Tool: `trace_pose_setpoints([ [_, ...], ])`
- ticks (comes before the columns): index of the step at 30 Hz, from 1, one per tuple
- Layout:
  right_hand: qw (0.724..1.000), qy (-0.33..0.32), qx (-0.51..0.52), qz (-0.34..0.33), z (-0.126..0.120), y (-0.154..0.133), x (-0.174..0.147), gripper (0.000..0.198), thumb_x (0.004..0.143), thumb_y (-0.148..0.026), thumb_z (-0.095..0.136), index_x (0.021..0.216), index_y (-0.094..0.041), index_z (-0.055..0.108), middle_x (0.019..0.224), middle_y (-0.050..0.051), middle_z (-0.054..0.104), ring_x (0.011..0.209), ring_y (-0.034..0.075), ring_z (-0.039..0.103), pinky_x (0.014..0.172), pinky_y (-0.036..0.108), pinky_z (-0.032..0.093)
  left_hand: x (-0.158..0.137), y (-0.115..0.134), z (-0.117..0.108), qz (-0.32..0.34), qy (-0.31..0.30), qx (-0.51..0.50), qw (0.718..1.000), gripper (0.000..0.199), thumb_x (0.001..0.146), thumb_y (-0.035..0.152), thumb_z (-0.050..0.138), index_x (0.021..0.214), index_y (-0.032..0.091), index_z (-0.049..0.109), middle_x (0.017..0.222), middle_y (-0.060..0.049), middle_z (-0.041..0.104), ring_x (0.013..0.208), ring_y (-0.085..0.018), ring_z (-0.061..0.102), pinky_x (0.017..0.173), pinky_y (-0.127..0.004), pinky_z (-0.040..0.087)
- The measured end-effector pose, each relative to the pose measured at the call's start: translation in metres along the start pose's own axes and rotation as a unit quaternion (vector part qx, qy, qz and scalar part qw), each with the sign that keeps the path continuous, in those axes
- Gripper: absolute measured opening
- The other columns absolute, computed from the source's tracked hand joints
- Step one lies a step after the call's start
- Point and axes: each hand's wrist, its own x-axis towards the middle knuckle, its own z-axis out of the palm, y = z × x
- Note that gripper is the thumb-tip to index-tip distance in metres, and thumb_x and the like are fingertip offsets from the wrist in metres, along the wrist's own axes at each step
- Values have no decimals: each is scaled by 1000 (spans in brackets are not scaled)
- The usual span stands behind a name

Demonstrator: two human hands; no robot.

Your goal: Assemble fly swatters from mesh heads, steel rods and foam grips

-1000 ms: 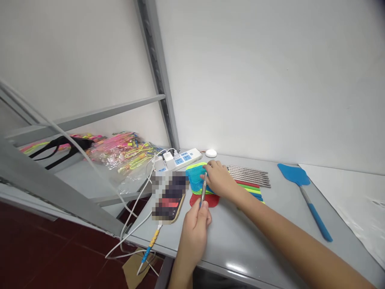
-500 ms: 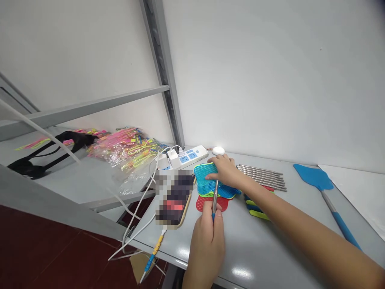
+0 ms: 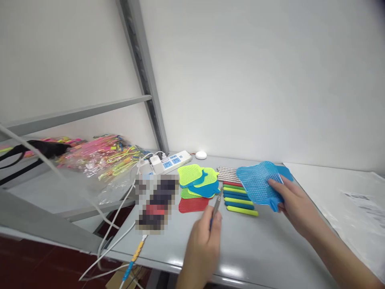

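My left hand (image 3: 204,241) is closed around a fly swatter handle (image 3: 217,205), a metal rod with a blue grip mostly hidden in the fist. Raised off the table to the right, a blue mesh fly swatter head (image 3: 258,182) is pinched near its stem by my right hand (image 3: 294,198). Loose swatter heads in yellow-green (image 3: 190,175), blue and red (image 3: 193,205) lie overlapped on the left. Beside them sits a row of coloured grips (image 3: 240,200), with several metal rods (image 3: 227,174) behind. Another blue swatter head (image 3: 286,172) shows partly behind my right hand.
A blurred-out phone (image 3: 158,204) on a cable lies at the left. Behind it are a power strip (image 3: 176,161) and a small white round object (image 3: 201,155). Bagged colourful items (image 3: 99,156) fill the left shelf. White plastic packaging (image 3: 355,200) covers the right side.
My right hand has lifted a blue swatter head from the pile and carried it to the right. My left hand still holds the handle. The view has shifted right.
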Motion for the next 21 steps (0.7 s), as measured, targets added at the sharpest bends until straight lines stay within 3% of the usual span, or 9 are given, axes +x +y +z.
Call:
trace_pose_setpoints([
  [2, 985, 85, 134, 66, -14, 6, -11, 32, 76, -46, 70, 72, -24, 48, 45, -12, 29, 37, 7, 24, 38, 23, 29, -5, 9, 26, 44, -60, 14, 997, 31, 98, 42, 30, 81, 25, 50, 64, 1, 55, 62, -19, 54, 55, -26, 29],
  [4, 965, 111, 234, 36, -15, 8, -18, 36, 78, -44, 68, 68, -23, 41, 48, -11, 29, 40, 6, 25, 38, 20, 26, -9, 17, 50, 100, -108, 49, 988, 28, 98, 39, 30, 82, 25, 49, 62, 1, 54, 57, -19, 52, 53, -27, 24],
  [6, 951, 146, 272, -28, -8, 7, -22, 30, 81, -41, 66, 72, -22, 44, 55, -9, 36, 43, 6, 30, 39, 18, 26, -12, 21, 66, 128, -132, 72, 980, 28, 98, 37, 29, 83, 25, 48, 62, 1, 54, 55, -19, 51, 52, -28, 23],
  [8, 940, 199, 270, -59, 0, 9, -25, 23, 83, -43, 63, 81, -24, 50, 61, -9, 40, 46, 6, 34, 41, 17, 30, -12, 23, 71, 114, -136, 72, 982, 30, 99, 38, 26, 84, 25, 48, 62, 0, 55, 56, -19, 52, 52, -28, 24],
  [11, 946, 235, 213, -70, 5, 19, -38, 24, 86, -48, 59, 95, -25, 57, 71, -6, 50, 51, 7, 42, 47, 19, 40, -10, 24, 68, 91, -131, 56, 986, 33, 99, 39, 23, 85, 25, 49, 67, -1, 59, 62, -19, 57, 54, -26, 30],
  [14, 941, 291, 142, -99, 2, 35, -55, 30, 88, -49, 57, 106, -26, 57, 85, -1, 58, 64, 11, 53, 52, 22, 46, -9, 27, 64, 117, -149, 53, 980, 31, 98, 40, 28, 89, 25, 54, 70, -1, 62, 65, -19, 59, 58, -26, 35],
  [17, 945, 289, 121, -91, -4, 45, -65, 34, 88, -50, 57, 112, -27, 55, 96, 3, 62, 75, 15, 59, 56, 23, 49, -9, 30, 66, 142, -151, 52, 977, 29, 97, 40, 34, 91, 26, 59, 71, -2, 64, 67, -20, 62, 59, -25, 40],
  [21, 946, 267, 172, -68, -14, 49, -64, 34, 89, -49, 56, 114, -27, 54, 94, 3, 61, 70, 14, 58, 53, 23, 48, -8, 33, 67, 161, -174, 58, 970, 32, 96, 43, 35, 89, 27, 62, 67, -2, 63, 65, -21, 63, 59, -25, 43],
])
